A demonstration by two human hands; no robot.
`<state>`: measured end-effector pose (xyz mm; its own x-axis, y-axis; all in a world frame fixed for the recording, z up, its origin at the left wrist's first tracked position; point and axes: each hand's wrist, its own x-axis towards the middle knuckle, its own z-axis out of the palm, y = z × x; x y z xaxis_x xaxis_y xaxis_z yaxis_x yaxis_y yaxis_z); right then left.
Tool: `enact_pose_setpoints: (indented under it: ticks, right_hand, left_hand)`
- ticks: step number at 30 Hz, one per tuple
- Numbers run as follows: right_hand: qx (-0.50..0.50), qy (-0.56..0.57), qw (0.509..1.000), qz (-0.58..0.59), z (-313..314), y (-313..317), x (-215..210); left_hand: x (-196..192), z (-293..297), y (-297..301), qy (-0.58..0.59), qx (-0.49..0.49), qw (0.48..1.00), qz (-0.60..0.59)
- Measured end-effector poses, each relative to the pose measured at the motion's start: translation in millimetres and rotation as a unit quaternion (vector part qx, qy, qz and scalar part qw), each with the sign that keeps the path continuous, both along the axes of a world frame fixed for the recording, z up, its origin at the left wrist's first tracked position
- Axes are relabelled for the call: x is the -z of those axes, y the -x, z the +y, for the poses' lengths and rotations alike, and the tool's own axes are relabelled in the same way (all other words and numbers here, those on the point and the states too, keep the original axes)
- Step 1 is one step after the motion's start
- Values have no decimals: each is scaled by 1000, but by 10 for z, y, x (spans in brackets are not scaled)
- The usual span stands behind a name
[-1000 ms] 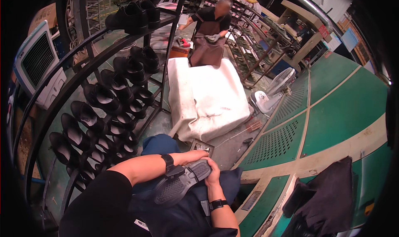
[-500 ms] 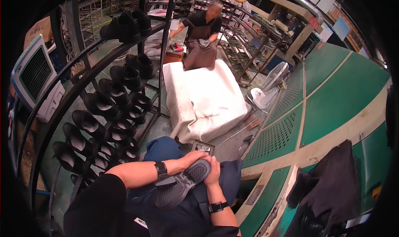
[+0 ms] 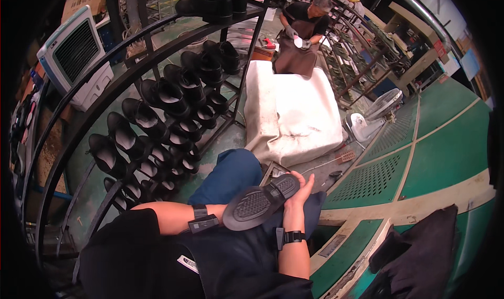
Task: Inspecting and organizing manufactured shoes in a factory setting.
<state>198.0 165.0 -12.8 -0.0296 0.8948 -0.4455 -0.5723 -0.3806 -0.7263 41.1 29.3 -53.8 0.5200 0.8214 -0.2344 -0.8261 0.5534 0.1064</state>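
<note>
Here, a dark shoe (image 3: pixel 249 207) lies sole-up above the person's lap, toe end to the left, heel end to the right; the right hand (image 3: pixel 300 192) is at the heel end, thumb raised clear of it, its firmness impossible to tell; the left hand (image 3: pixel 216 210) is mostly hidden by the toe end, so its grip cannot be told either; ahead stands a white-draped block (image 3: pixel 302 115); leftward, a metal rack (image 3: pixel 258 39) bears black shoes (image 3: pixel 166 97); rightward are green panels (image 3: pixel 446 136); beyond the block, a co-worker (image 3: pixel 296 52) sits.
</note>
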Motion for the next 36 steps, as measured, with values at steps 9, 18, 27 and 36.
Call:
enact_pose_setpoints:
  ticks: [9, 18, 27, 36]
  right_hand:
    - [-65, -86, 992, 66, -334, 81, -374]
    - [-170, 27, 985, -15, -200, -616, 675]
    - [-366, -155, 877, 270, -850, -398, -333]
    - [21, -92, 965, 246, 845, 63, -762]
  left_hand:
    - [-415, -453, 230, 43, 73, 975, -206]
    - [-1264, -472, 379, 96, 153, 975, 126]
    - [-1989, 27, 898, -301, -48, 951, 55]
    - [-1405, -547, 1362, -155, -206, 924, 282]
